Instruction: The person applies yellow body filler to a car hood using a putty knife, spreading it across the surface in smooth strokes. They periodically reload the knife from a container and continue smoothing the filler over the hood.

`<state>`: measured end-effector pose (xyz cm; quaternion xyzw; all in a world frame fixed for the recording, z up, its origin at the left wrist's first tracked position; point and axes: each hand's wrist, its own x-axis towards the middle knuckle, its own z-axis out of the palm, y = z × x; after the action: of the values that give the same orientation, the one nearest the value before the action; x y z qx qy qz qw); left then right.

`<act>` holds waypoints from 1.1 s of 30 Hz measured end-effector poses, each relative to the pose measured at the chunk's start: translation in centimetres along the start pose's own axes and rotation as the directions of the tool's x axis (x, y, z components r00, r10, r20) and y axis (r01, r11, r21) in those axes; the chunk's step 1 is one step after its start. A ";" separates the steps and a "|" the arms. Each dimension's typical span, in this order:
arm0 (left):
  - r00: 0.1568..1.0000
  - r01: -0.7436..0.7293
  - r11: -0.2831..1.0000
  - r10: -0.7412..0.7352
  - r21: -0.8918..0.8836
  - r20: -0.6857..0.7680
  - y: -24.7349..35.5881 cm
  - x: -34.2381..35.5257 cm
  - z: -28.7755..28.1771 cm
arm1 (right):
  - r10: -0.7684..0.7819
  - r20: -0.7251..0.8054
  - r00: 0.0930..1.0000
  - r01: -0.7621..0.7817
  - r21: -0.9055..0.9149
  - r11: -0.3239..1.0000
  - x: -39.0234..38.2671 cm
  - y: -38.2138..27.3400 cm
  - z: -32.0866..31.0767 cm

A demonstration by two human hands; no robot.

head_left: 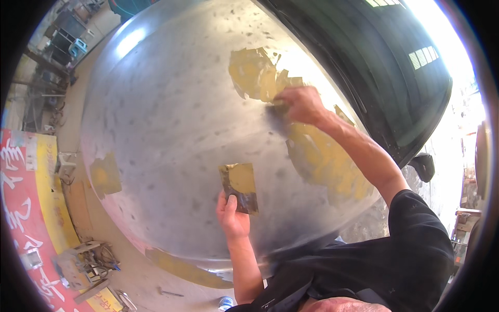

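Observation:
My left hand (233, 219) grips a small rectangular board (239, 179) with yellow paste on it and a dark smeared lower part, held over a bare-metal car hood (171, 104). My right arm reaches up to the hood's windshield side, where my right hand (299, 104) is closed at a patch of yellow filler (252, 73). What it holds is blurred and partly hidden by my fingers. More filler (327, 161) spreads below that hand, and a smaller patch (105, 176) lies at the hood's left side.
A dark windshield (395, 78) and side mirror (423, 167) border the hood at right. Along the left stand a red and yellow signboard (21, 197), a blue stool (78, 48), metal frames with cables (96, 262) and assorted clutter. A blue and white object (225, 303) sits low beside me.

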<state>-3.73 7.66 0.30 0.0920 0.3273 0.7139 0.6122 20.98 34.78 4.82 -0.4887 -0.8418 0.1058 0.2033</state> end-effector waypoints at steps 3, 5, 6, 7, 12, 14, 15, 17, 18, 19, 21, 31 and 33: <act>1.000 -0.008 1.000 0.008 0.008 -0.004 -0.2 0.0 0.0 | 0.128 -0.105 0.986 -0.133 -0.044 0.990 3.6 2.4 -1.2; 1.000 -0.010 1.000 0.010 0.006 0.018 -0.2 0.3 0.2 | 0.058 -0.201 0.978 -0.061 -0.011 0.998 5.2 4.3 0.2; 1.000 -0.008 1.000 0.008 0.001 0.024 -0.3 0.5 0.3 | 0.033 -0.193 0.981 -0.044 -0.053 0.998 4.9 4.8 1.0; 1.000 -0.004 1.000 0.004 -0.004 0.020 -0.3 0.4 0.2 | 0.010 -0.175 0.985 -0.026 -0.091 0.996 4.2 4.5 1.9; 1.000 0.004 0.999 -0.005 -0.035 -0.016 -0.1 0.1 -0.2 | -0.005 0.012 1.000 0.006 -0.085 0.996 0.1 3.2 1.3; 0.999 0.006 0.999 -0.007 -0.048 -0.034 -0.2 -0.2 -0.2 | 0.134 -0.006 0.991 -0.134 -0.137 0.982 2.2 3.5 -0.4; 1.000 0.006 0.998 -0.007 -0.056 -0.027 -0.3 -0.2 -0.1 | 0.204 -0.015 0.979 -0.204 -0.161 0.966 3.5 4.2 -0.9; 1.000 0.014 0.998 -0.014 -0.060 0.000 -0.1 0.1 0.1 | 0.230 -0.154 0.961 -0.249 -0.123 0.961 5.7 6.4 -0.4; 1.000 0.017 0.998 -0.017 -0.056 0.004 -0.2 0.2 0.0 | 0.219 -0.127 0.968 -0.239 -0.179 0.954 6.3 6.7 0.1; 1.000 0.017 0.999 -0.017 -0.049 0.004 -0.3 0.2 -0.3 | 0.208 -0.096 0.973 -0.225 -0.230 0.947 6.9 6.3 0.7; 1.000 0.013 0.999 -0.013 -0.046 0.002 -0.3 0.0 -0.7 | 0.155 -0.047 0.987 -0.161 -0.186 0.969 6.2 3.7 1.4; 1.000 0.016 0.999 -0.015 -0.033 0.023 -0.2 0.1 -0.3 | -0.109 -0.059 0.992 0.109 -0.007 0.994 -3.0 -0.8 1.1; 0.999 0.009 0.999 -0.008 -0.047 0.037 -0.1 0.4 -0.6 | -0.130 0.067 0.989 0.132 -0.031 0.991 -4.1 -0.8 -0.3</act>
<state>-4.04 7.78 -0.31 0.0894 0.2996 0.7169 0.6232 22.24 30.86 4.39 -0.4321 -0.8800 0.0932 0.1737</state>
